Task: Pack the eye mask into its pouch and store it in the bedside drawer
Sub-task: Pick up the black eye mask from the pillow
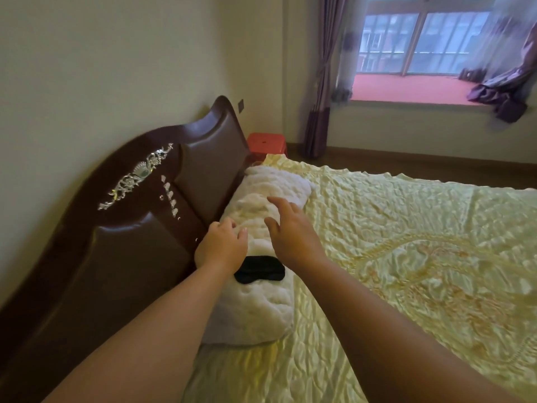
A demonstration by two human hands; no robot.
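Note:
A black eye mask lies flat on a long white fluffy pillow against the headboard. My left hand hovers just beyond the mask's left end, fingers loosely curled, holding nothing. My right hand is stretched out above the pillow past the mask, fingers spread and empty. My left forearm covers the mask's left edge. No pouch and no drawer are in view.
A dark brown padded headboard runs along the left. The bed is covered by a pale yellow satin spread. A red plastic stool stands behind the bed's far corner, near purple curtains and a window.

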